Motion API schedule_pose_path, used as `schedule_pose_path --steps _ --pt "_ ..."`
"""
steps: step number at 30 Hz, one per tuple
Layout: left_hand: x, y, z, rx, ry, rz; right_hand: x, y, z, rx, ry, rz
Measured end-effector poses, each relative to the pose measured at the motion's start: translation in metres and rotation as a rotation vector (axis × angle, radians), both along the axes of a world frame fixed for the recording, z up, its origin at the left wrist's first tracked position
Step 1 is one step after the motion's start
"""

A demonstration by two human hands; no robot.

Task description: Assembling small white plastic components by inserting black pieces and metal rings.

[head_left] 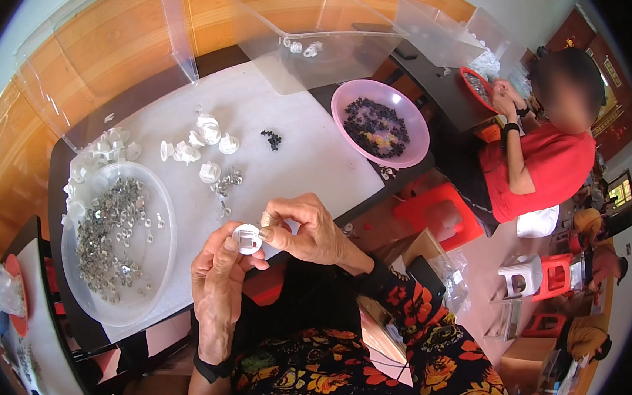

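Observation:
A small white round plastic part with a rectangular opening is held in front of me above the table's near edge. My left hand grips it between thumb and fingers. At its right rim my right hand is closed in a pinch; whatever sits between those fingertips is too small to make out. Just beyond my hands lie a few small metal clips and a white plastic fitting. More white fittings stand farther back, beside a little pile of black pieces.
A clear round tray of metal clips lies left, with white fittings heaped behind it. A pink bowl of black pieces stands right. Clear plastic bins line the back. At right, a person in red holds a red tray.

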State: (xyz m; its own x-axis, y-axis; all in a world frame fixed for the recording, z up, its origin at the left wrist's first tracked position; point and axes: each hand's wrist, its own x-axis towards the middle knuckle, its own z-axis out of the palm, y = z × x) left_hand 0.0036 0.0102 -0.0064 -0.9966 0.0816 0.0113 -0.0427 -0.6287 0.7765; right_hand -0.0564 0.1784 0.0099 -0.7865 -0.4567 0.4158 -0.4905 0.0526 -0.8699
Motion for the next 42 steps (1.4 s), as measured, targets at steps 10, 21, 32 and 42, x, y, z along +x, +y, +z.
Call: schedule_pose_path --steps 10,21,32,42 --pt "-0.001 -0.003 0.002 0.058 -0.006 -0.032 0.0 -0.003 -0.005 0.019 0.062 -0.043" --pt "-0.002 -0.003 0.0 0.031 -0.024 -0.05 0.0 -0.003 -0.004 0.034 0.083 -0.036" --pt "0.001 0.005 0.005 -0.035 -0.034 0.041 0.0 -0.002 -0.003 0.036 0.017 -0.026" --pt "-0.001 -0.003 -0.003 0.051 -0.002 -0.041 0.001 -0.001 -0.002 0.066 0.024 -0.039"
